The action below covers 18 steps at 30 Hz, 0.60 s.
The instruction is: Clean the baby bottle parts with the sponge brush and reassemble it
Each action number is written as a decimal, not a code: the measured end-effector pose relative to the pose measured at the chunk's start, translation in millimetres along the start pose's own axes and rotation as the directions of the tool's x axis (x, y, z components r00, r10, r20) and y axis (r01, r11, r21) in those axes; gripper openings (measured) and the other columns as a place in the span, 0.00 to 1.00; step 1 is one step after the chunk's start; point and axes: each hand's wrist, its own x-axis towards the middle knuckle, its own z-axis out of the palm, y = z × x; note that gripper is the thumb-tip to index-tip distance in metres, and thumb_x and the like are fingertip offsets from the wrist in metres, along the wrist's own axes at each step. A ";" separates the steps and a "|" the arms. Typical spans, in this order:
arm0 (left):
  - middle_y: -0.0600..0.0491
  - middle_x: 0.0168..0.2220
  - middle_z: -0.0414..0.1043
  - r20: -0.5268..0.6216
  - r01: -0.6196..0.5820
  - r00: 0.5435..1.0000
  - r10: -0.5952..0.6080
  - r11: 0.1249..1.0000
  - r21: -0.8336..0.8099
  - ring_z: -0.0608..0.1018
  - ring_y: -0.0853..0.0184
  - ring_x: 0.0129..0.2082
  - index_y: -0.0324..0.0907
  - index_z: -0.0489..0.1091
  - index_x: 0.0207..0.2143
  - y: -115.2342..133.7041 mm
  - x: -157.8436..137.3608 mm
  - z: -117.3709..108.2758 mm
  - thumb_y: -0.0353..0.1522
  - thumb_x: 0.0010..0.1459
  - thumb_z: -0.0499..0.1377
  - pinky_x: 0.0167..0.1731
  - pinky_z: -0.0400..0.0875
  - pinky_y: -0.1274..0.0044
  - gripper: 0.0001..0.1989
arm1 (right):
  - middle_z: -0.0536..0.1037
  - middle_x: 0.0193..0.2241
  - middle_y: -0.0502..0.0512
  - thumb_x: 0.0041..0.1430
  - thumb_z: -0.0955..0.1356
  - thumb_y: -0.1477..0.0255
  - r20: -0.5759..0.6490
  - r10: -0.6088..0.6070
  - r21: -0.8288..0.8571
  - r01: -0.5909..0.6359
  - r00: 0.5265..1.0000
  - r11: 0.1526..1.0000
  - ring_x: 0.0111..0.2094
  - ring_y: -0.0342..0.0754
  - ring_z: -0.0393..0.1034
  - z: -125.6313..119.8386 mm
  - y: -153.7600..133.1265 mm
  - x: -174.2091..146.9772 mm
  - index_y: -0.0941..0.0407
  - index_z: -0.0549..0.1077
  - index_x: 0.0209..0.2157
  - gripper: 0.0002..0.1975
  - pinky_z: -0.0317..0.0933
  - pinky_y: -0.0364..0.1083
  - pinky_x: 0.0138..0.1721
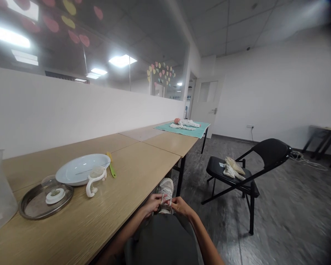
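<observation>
A white lace-up shoe is on a foot beside the table edge, low in the middle of the view. My left hand is at the left side of the shoe, its fingers pinched on the shoelace. From the right, my right hand pinches another part of the lace between thumb and finger. The laces run over the shoe's tongue between both hands. Dark clothing on my knee covers the area just below the hands.
On the wooden table stand a pale blue plate, a metal tray, a white handled piece and a yellow-green brush. A doll lies on a teal cloth. A black folding chair holds gloves.
</observation>
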 end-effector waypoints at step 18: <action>0.60 0.24 0.59 -0.021 -0.014 1.000 0.015 0.998 0.067 0.67 0.68 0.30 0.42 0.61 0.28 2.5 1.9 2.5 0.21 0.49 0.56 0.33 0.57 0.77 0.09 | 0.61 0.12 0.46 0.44 0.63 0.71 -0.153 -0.025 -0.161 0.000 0.988 0.987 0.20 0.41 0.57 17.8 5.6 9.6 0.59 0.69 0.14 0.10 0.48 0.40 0.23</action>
